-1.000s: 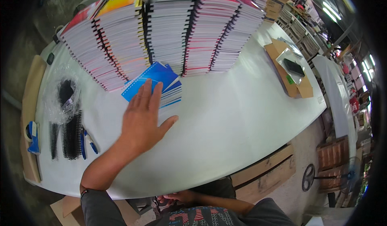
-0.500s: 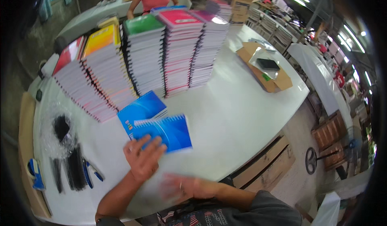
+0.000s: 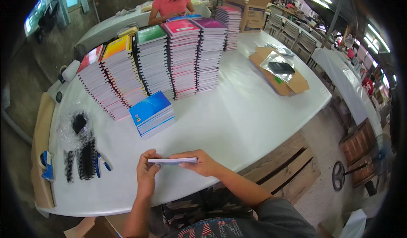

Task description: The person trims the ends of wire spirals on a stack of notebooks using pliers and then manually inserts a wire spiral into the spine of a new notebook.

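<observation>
Both of my hands hold a thin notebook (image 3: 173, 161) edge-on, low over the near part of the table. My left hand (image 3: 146, 172) grips its left end, and my right hand (image 3: 201, 163) has its fingers and thumb closed on the right end. Mostly the pale page edges show; its covers are largely hidden. Just beyond my hands sits a short stack of blue spiral notebooks (image 3: 151, 108). Behind it rise tall stacks of spiral notebooks, topped by a red (image 3: 90, 59), a yellow (image 3: 116, 47), a green (image 3: 150, 33), a pinkish-red (image 3: 182, 26) and a purple cover (image 3: 208, 23).
Black binding coils (image 3: 87, 159), blue-handled pliers (image 3: 102, 163) and a blue tape dispenser (image 3: 48, 166) lie on the left of the white table (image 3: 237, 115). A flattened cardboard box (image 3: 299, 83) holds a dark item in plastic. Across the table is a person in pink (image 3: 171, 7).
The blue notebook under my left hand has come off the stack and is now held edge-on in both hands, nearer to me. My right hand has come up to it. The view has shifted.
</observation>
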`<control>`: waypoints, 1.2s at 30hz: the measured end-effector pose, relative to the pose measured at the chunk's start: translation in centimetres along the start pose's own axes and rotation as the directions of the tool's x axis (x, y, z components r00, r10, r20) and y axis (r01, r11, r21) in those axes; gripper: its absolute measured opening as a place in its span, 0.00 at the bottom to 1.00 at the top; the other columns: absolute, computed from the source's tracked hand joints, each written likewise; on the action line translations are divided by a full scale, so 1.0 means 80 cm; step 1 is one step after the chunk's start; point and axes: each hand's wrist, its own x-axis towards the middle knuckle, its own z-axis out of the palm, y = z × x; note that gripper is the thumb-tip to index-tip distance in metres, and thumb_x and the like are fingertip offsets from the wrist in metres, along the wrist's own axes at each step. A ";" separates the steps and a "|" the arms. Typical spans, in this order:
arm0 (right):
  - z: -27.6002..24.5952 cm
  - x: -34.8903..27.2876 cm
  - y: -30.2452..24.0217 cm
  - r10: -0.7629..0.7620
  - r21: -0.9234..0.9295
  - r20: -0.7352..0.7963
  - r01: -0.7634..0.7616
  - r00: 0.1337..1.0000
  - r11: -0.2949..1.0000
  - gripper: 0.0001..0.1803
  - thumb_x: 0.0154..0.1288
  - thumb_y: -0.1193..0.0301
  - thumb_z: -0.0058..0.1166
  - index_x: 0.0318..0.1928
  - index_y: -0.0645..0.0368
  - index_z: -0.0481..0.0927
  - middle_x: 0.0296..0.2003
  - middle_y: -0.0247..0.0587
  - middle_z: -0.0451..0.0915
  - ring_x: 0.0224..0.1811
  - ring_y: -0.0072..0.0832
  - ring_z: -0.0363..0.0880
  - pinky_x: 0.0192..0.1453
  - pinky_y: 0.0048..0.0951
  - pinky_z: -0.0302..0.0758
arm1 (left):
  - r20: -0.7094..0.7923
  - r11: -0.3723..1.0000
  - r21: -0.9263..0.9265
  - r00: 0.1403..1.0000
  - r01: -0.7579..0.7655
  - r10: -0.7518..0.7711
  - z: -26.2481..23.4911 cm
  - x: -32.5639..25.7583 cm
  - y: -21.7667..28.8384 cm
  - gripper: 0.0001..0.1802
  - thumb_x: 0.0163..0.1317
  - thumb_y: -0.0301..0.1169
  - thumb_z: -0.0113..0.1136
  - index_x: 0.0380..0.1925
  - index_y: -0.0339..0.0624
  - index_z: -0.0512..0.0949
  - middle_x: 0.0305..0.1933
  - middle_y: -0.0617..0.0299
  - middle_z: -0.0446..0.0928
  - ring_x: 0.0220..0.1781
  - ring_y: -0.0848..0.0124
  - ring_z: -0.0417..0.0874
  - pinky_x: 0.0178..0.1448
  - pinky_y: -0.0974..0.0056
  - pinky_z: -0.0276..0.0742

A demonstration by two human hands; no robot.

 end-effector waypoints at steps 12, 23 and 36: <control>0.028 -0.015 0.025 -0.029 -0.010 -0.060 0.028 0.998 1.000 0.20 0.63 0.75 0.55 0.57 0.60 0.74 0.50 0.38 0.79 0.51 0.22 0.74 0.58 0.26 0.68 | -0.161 0.995 0.100 0.986 -0.015 0.031 0.010 -0.027 -0.068 0.17 0.53 0.17 0.52 0.45 0.37 0.68 0.37 0.62 0.70 0.42 0.73 0.72 0.46 0.69 0.70; 0.031 -0.022 0.021 -0.021 -0.099 -0.137 0.007 0.990 0.995 0.15 0.64 0.77 0.51 0.51 0.63 0.78 0.47 0.43 0.81 0.49 0.23 0.76 0.56 0.25 0.70 | -0.579 0.316 0.815 0.659 0.486 0.479 -0.261 0.043 -0.001 0.16 0.58 0.38 0.55 0.44 0.42 0.77 0.46 0.50 0.75 0.51 0.52 0.74 0.53 0.52 0.71; 0.029 -0.026 0.021 -0.010 -0.085 -0.178 -0.005 0.984 0.996 0.16 0.63 0.78 0.51 0.52 0.63 0.77 0.46 0.41 0.81 0.49 0.23 0.76 0.56 0.25 0.69 | -0.283 0.112 0.959 0.857 0.261 0.431 -0.150 0.003 -0.060 0.15 0.60 0.44 0.55 0.34 0.44 0.73 0.35 0.58 0.76 0.40 0.58 0.79 0.43 0.55 0.74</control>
